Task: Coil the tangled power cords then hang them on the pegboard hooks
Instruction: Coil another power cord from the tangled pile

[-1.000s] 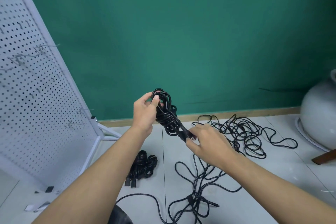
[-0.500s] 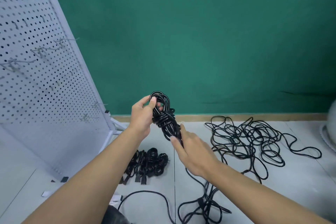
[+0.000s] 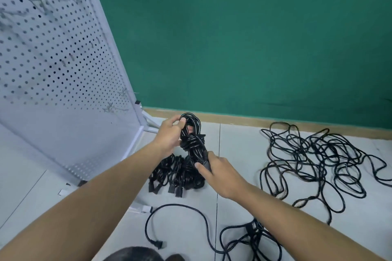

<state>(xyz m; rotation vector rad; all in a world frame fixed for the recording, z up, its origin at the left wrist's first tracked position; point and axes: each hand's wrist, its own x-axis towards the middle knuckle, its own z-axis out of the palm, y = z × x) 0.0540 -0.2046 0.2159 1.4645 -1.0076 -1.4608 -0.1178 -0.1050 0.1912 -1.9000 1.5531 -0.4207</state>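
A coiled power cord (image 3: 192, 142), black and glossy, was held in the air between both hands, above the floor and just right of the pegboard's foot. Its strands ran in a long, narrow bundle. Several turns were wrapped crosswise round the middle like a knot, and a loop stood free at the top. The left hand (image 3: 168, 134) gripped the upper loop with the thumb pressed over the strands. The right hand (image 3: 221, 175) closed round the lower end, fingers and thumb curled on it.

Below the bundle, on the floor (image 3: 239, 150), lay a pile of coiled cords (image 3: 176, 177), their connector ends pointing toward the person. Well apart to the right, the tangled cords (image 3: 318, 161) sprawled in loose overlapping loops. A loose cord (image 3: 176, 204) curved across the near floor and ended in a plug (image 3: 158, 244). More loops lay under the right forearm.

The pegboard (image 3: 53, 59), white and perforated, filled the left side and leaned in the wide-angle view, its frame edge near the left hand. Wire hooks (image 3: 112, 107) stuck out low near that edge, and others, blurred, stood higher up. Bare tile showed between the pile and the tangle, and between the pile and the wall.

The floor was pale grey tile with thin joints. A wooden skirting (image 3: 233, 119) ran along the foot of a plain green wall (image 3: 233, 38).
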